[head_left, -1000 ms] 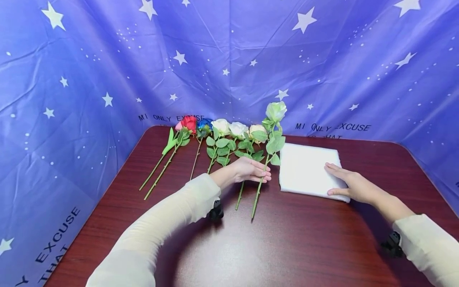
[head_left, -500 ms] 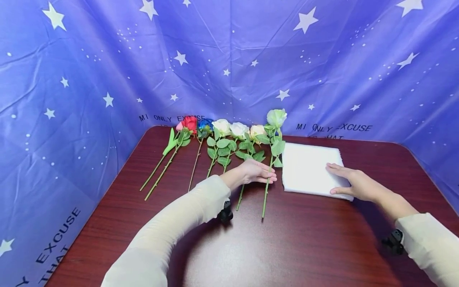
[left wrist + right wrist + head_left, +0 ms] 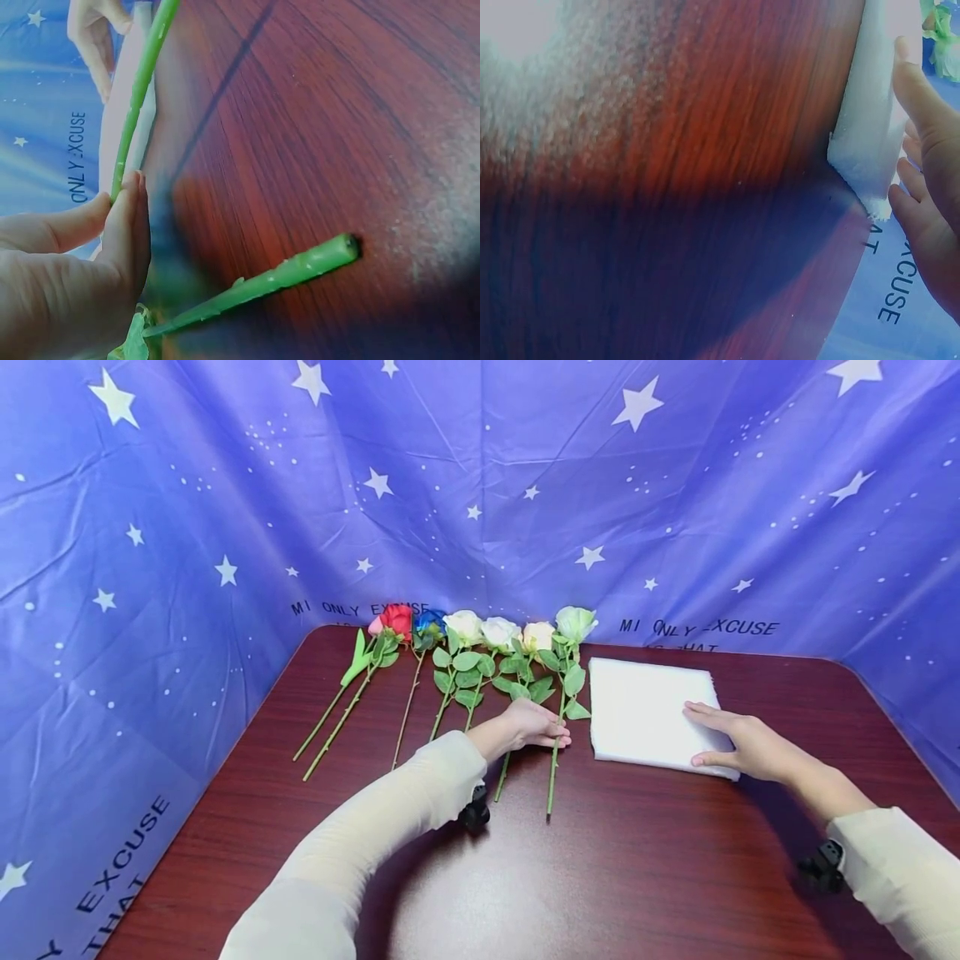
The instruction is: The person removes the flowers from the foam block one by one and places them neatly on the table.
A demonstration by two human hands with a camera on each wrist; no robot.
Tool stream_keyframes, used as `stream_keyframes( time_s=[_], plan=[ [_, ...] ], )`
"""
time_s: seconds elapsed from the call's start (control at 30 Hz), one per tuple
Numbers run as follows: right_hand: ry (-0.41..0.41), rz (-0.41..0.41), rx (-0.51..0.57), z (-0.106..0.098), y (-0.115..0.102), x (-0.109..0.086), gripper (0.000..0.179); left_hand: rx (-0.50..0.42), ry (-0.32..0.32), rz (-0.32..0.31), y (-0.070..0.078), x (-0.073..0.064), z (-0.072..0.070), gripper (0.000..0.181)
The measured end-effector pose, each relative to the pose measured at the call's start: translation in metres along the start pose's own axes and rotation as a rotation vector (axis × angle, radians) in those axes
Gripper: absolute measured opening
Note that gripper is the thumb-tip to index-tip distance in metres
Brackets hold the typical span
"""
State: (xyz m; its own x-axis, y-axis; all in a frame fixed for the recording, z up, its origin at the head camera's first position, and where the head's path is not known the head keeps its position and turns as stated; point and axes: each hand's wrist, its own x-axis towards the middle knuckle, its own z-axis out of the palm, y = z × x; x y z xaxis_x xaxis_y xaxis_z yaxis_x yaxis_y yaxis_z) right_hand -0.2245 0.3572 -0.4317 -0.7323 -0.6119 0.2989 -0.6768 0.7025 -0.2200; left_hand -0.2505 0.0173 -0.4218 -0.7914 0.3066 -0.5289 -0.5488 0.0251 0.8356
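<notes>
My left hand (image 3: 534,725) pinches the green stem of a pale green rose (image 3: 576,623) between thumb and fingers. In the left wrist view the pinched stem (image 3: 139,97) runs up from the fingertips, casting a shadow on the table. The flower head points to the back of the table, just left of a white foam slab (image 3: 652,714). On that slab's right edge rests my right hand (image 3: 742,745), its fingers spread. The right wrist view shows the slab (image 3: 870,105) beside the extended thumb and fingers.
Several roses lie in a row to the left: a peach one (image 3: 537,637), white (image 3: 500,632), cream (image 3: 463,627), blue (image 3: 431,623) and red (image 3: 396,621). A pink bud with a green stem (image 3: 322,718) lies leftmost. A starry purple curtain (image 3: 480,485) borders the dark red table (image 3: 600,877).
The pale green rose has come down toward the table and lines up more with the row. The left hand shifted right, then slightly back left. The right hand and slab moved slightly right, then stayed.
</notes>
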Motion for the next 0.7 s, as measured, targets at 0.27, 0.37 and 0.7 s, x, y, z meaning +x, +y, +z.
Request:
stream_keyframes(
  time_s=[0.27,0.37,0.7],
  plan=[
    [0.018,0.005,-0.003,0.003,0.004,0.000,0.074,-0.012,-0.012,-0.011,-0.001,-0.001,-0.003,0.036],
    [0.027,0.006,0.003,0.004,0.005,0.000,0.073,0.005,-0.002,-0.002,-0.001,-0.002,-0.004,0.034],
    [0.026,0.036,-0.033,0.001,0.005,0.002,0.072,0.300,0.002,0.035,0.011,-0.016,-0.013,0.036]
  ],
)
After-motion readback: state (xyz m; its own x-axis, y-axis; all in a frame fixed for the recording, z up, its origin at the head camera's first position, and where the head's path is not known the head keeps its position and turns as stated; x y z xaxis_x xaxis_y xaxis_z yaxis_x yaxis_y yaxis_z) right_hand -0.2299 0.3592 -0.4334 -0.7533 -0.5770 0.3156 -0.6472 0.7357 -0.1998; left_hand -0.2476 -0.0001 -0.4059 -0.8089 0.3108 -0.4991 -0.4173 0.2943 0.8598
